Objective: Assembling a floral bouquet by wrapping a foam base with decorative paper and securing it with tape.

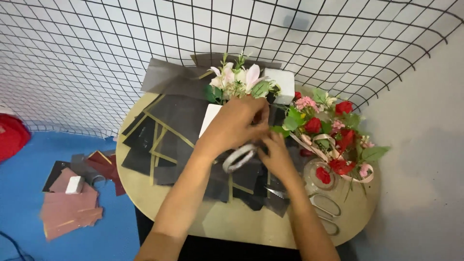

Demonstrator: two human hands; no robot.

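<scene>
My left hand (237,124) reaches over the middle of a round wooden table (232,222) and grips a clear tape roll (239,158), which hangs under its palm. My right hand (277,155) sits just right of the roll, its fingers pinching at the roll's edge; whether it holds the tape end is hidden. Both hands hover over black wrapping sheets with gold edges (166,133). A white foam block (210,117) pokes out behind my left hand. Pale pink lilies (237,79) stand just beyond the hands.
A bouquet of red and pink flowers with ribbon (333,130) lies at the table's right. Scissors (323,205) rest near the front right edge. Another white foam block (282,84) sits at the back. Red and brown paper scraps (72,203) litter the blue floor. A wire grid (96,48) lines the wall.
</scene>
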